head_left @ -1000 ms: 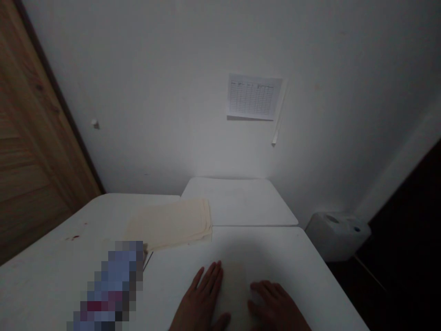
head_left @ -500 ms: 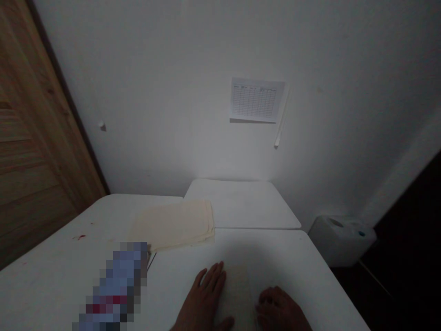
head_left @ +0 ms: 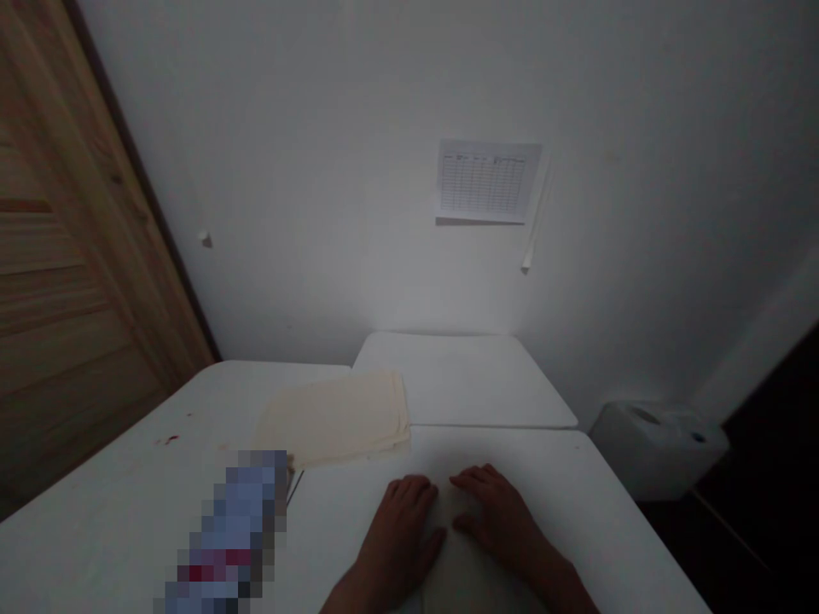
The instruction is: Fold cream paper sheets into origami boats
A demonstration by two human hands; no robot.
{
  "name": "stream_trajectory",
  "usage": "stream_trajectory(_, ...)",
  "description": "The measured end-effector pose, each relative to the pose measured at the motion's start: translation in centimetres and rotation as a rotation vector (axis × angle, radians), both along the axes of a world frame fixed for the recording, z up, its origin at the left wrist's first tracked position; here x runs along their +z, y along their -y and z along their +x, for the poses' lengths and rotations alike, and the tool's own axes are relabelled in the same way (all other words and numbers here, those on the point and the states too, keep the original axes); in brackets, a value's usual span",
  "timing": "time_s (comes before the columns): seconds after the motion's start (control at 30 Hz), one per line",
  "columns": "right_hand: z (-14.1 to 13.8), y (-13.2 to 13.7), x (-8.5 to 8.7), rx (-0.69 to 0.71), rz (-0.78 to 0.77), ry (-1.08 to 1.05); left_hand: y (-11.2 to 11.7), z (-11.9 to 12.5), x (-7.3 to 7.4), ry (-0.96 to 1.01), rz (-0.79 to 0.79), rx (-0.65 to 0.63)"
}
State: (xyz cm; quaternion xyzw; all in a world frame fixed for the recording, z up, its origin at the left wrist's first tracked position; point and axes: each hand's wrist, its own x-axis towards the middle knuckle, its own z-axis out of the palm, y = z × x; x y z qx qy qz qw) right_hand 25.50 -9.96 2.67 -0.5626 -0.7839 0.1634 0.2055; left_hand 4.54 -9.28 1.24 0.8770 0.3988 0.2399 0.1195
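A pale, thin sheet (head_left: 453,567), dim in the low light, lies on the white table in front of me; its near end runs out of the picture. My left hand (head_left: 404,520) rests along its left side near the far end, fingers slightly bent and thumb apart. From the right, my right hand (head_left: 496,516) reaches over the far right part, its fingers stretched leftward and the thumb spread. Both hands are open and touch or nearly touch the sheet; the exact contact is hard to see. Farther off, to the left, lies a stack of cream-coloured sheets (head_left: 339,418).
A pixelated bluish object (head_left: 236,520) lies left of my hands. Several white tables (head_left: 473,384) meet at seams. A printed paper (head_left: 490,181) hangs on the wall. To the right stands a white plastic container (head_left: 659,448); a wooden door (head_left: 83,256) is at the left.
My right hand has moved forward and left, going from curled fingers to stretched ones at the sheet's far end. My left hand has shifted slightly, its fingers bending more. The view has turned slightly left.
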Motion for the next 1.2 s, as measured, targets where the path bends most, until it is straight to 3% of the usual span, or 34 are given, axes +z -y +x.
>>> stream_trajectory(0.43,-0.1,-0.1,-0.8,-0.024,0.077,-0.214,-1.2,0.6,-0.8,0.039,0.006,0.094)
stream_trajectory(0.77,-0.8,-0.4,-2.3,-0.035,0.192,-0.279,-2.1,0.1,-1.3,0.289,0.128,0.096)
stream_trajectory(0.9,-0.8,-0.2,-2.5,-0.027,0.344,-0.348,-2.1,-0.5,-1.4,0.388,0.216,0.085)
stream_trajectory(1.07,-0.5,0.7,-2.2,-0.047,0.734,-0.366,-1.6,-1.0,-0.6,0.526,0.48,0.062)
stream_trajectory(1.2,-0.3,1.8,-1.9,-0.052,0.879,-0.284,-0.9,-0.9,-0.1,0.573,0.509,0.119)
